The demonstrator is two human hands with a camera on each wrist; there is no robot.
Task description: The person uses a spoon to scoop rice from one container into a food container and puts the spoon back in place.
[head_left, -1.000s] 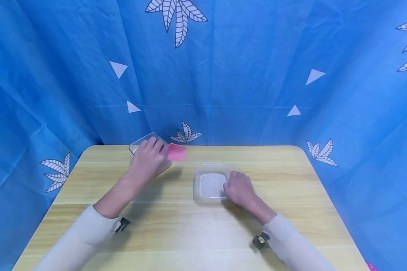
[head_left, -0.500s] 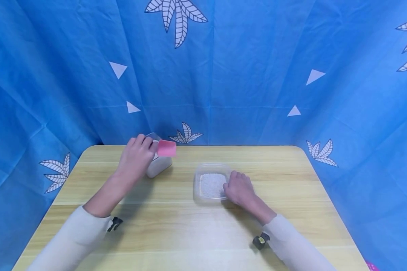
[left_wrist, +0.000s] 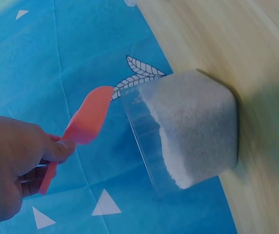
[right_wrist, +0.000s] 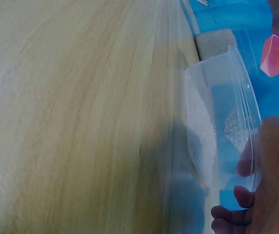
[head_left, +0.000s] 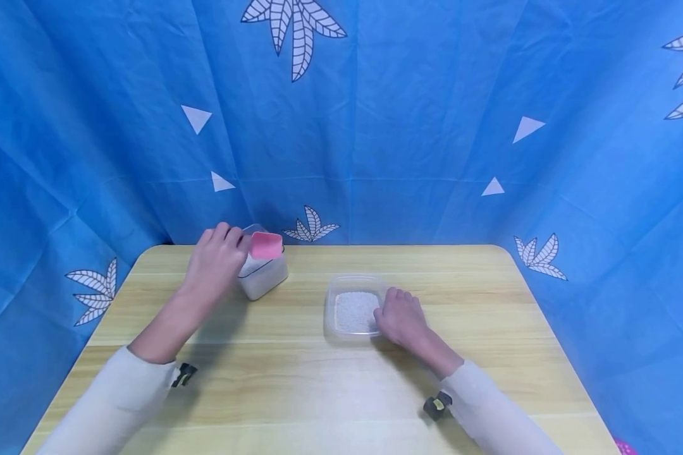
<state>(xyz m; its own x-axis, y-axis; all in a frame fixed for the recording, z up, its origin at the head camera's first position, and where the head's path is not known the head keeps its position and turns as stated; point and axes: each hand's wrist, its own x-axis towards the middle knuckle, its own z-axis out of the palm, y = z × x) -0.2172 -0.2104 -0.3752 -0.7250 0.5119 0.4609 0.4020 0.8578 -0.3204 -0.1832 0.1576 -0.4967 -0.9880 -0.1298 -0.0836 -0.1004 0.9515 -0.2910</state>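
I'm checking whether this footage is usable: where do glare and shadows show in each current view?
Head view: pale glare on the near part of the table, shadows beside the left arm and right arm; left wrist view: a soft shadow on the table near the tall box; right wrist view: a broad shadow beside the low tub, bright speckles at lower left.

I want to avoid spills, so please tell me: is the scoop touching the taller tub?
Apart. The left wrist view shows blue cloth between the scoop and the taller tub.
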